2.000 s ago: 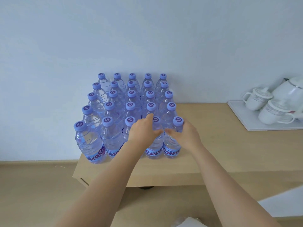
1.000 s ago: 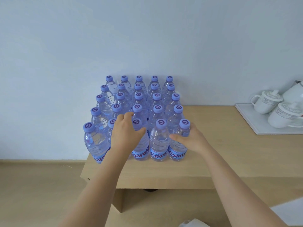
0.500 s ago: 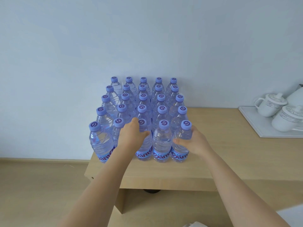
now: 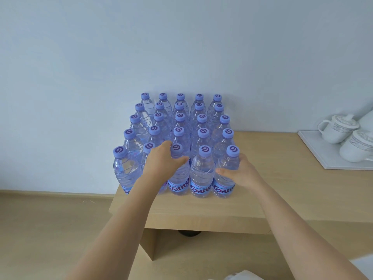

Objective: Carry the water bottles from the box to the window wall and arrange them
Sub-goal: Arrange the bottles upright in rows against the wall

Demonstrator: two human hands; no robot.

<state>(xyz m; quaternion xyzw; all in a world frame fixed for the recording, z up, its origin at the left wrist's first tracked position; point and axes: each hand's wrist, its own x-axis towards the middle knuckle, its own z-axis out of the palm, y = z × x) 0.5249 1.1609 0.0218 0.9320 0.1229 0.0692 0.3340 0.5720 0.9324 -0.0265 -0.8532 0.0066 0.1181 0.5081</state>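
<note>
Several clear water bottles with purple caps stand in a tight block on the left end of a low wooden table (image 4: 282, 201), against the pale wall. My left hand (image 4: 163, 164) is wrapped around the neck and shoulder of the third front-row bottle (image 4: 178, 178). My right hand (image 4: 240, 172) curls around the right side of the front-right bottle (image 4: 226, 178). Between them stands another front bottle (image 4: 202, 174), untouched. The front-left bottle (image 4: 125, 170) stands at the table's left corner. The box is out of view.
A white tray (image 4: 331, 160) with white lidded cups (image 4: 339, 128) sits at the table's right end. The table's front edge lies just below the front row. Wooden floor (image 4: 50, 229) stretches to the left. A white object pokes in at the bottom right.
My left hand has shifted from the fourth front bottle leftward onto the third one. My right hand has stayed on the front-right bottle. The camera has drifted left.
</note>
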